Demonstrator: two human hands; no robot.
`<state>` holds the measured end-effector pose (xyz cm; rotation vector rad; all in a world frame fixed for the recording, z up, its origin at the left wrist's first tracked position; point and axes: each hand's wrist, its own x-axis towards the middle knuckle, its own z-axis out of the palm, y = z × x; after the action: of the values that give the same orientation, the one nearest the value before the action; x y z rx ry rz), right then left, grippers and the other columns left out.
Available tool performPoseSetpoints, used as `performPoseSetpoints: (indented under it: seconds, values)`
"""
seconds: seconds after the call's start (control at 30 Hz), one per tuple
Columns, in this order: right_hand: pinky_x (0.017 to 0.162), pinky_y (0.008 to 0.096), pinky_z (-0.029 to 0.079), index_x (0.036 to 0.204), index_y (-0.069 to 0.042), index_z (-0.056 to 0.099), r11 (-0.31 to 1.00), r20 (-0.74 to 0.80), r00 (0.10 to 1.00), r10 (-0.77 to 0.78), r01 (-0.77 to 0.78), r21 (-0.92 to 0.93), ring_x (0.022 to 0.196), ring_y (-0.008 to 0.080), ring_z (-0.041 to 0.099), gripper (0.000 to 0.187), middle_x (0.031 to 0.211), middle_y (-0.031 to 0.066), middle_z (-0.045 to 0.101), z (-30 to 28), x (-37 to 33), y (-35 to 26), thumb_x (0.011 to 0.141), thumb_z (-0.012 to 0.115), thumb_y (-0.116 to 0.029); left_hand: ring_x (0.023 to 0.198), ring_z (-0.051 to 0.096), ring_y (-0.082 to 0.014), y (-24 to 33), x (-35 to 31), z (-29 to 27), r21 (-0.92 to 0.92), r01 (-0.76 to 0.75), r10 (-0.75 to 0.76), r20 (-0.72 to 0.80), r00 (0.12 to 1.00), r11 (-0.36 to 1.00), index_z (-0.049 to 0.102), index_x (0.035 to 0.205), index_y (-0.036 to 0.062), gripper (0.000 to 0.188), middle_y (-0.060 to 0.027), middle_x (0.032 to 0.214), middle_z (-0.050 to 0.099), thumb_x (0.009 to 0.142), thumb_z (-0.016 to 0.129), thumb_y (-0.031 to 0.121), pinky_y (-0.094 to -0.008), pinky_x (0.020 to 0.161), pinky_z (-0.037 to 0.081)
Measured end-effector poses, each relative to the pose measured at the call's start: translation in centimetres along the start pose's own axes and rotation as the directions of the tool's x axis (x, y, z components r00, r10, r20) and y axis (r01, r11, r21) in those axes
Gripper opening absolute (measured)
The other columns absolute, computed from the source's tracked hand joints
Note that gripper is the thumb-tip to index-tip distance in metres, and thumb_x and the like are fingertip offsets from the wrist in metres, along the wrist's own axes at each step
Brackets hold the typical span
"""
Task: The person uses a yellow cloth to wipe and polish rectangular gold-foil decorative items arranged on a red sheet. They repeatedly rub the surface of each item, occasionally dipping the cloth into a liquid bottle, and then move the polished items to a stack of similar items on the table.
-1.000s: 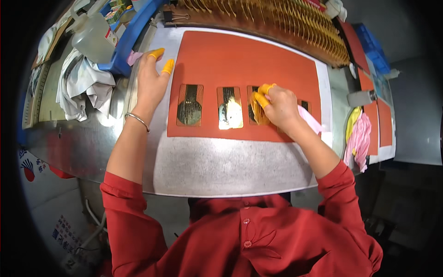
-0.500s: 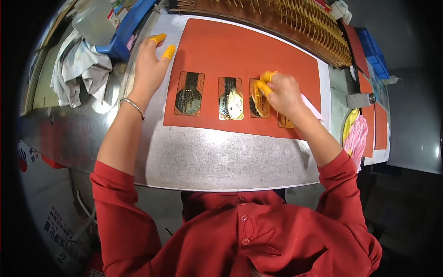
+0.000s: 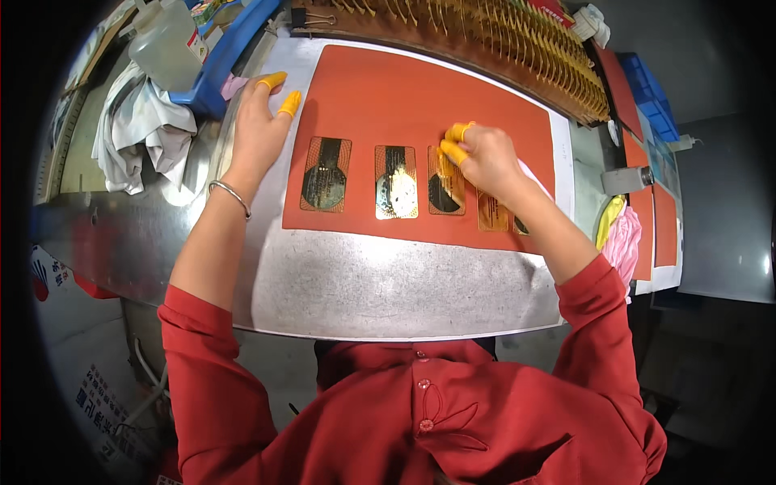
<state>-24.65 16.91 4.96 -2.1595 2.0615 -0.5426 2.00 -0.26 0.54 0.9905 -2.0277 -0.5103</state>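
Note:
Several gold-and-black metallic cards (image 3: 325, 175) lie in a row on an orange-red sheet (image 3: 388, 97). My left hand (image 3: 260, 121) rests at the sheet's left edge, its fingers apart and holding nothing. Yellow finger cots cover two of its fingertips. Over the upper part of the third card (image 3: 446, 194), my right hand (image 3: 489, 162) is closed, also with yellow cots on its fingertips. A thin white cloth or paper (image 3: 534, 179) trails from under its palm. That hand and forearm partly cover the cards at the right (image 3: 492, 212).
A brown rack with gold hooks (image 3: 517, 40) borders the sheet's far side. Left are a white rag (image 3: 145, 121), a translucent bottle (image 3: 166, 48) and a blue bin (image 3: 212, 89). A grey bottle (image 3: 626, 179) and pink cloth (image 3: 622, 242) are at right.
My right hand has shifted slightly up and left relative to the cards, the white piece moving with it. My left hand stays at the sheet's edge. The view has tilted slightly.

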Motion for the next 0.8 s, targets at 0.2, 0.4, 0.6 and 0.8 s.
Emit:
performPoseSetpoints:
  seconds: [0.2,0.4,0.6,0.8]
  values:
    - [0.059,0.0373,0.047,0.084,-0.004,0.062,1.0,0.09,0.996,-0.017,0.014,0.026,0.067,0.0304,0.06,0.01,0.073,0.0132,0.061,-0.3,-0.8,0.4,0.079,0.061,-0.012,0.1,0.054,-0.0281,-0.2,0.0,-0.2,0.0,0.009,-0.009,0.001,1.0,1.0,0.056,0.107,-0.002,0.033,-0.016,0.107,0.055,0.08,0.062,0.015,-0.0348,0.089,0.041]
    - [0.058,0.0368,0.048,0.084,-0.005,0.063,0.994,0.117,0.988,-0.101,0.096,0.05,0.066,0.0301,0.06,0.01,0.072,0.0136,0.061,-0.5,-2.5,-0.3,0.08,0.061,-0.014,0.1,0.054,-0.0279,-0.1,0.2,-0.2,0.016,0.015,-0.015,0.007,1.0,1.0,0.057,0.107,-0.0021,0.033,-0.0157,0.106,0.056,0.08,0.062,0.015,-0.0346,0.088,0.042]
    - [0.052,0.0366,0.047,0.083,-0.003,0.063,0.987,0.087,0.984,-0.157,0.155,0.03,0.062,0.0284,0.059,0.01,0.07,0.0116,0.06,-0.2,-6.1,-2.6,0.075,0.064,-0.009,0.098,0.055,-0.028,-0.4,0.1,-0.2,0.037,-0.008,0.008,0.0,1.0,0.999,0.057,0.107,-0.0022,0.034,-0.0158,0.104,0.056,0.08,0.062,0.017,-0.0341,0.086,0.042]
    - [0.05,0.0351,0.047,0.08,-0.004,0.063,0.998,-0.053,0.996,-0.067,0.066,-0.024,0.057,0.0273,0.059,0.008,0.067,0.0122,0.059,0.5,-6.2,-3.1,0.074,0.065,-0.01,0.1,0.054,-0.028,-0.9,0.2,0.0,0.052,-0.011,0.01,0.015,1.0,0.999,0.057,0.108,-0.0015,0.034,-0.0154,0.106,0.056,0.08,0.062,0.018,-0.0345,0.087,0.042]
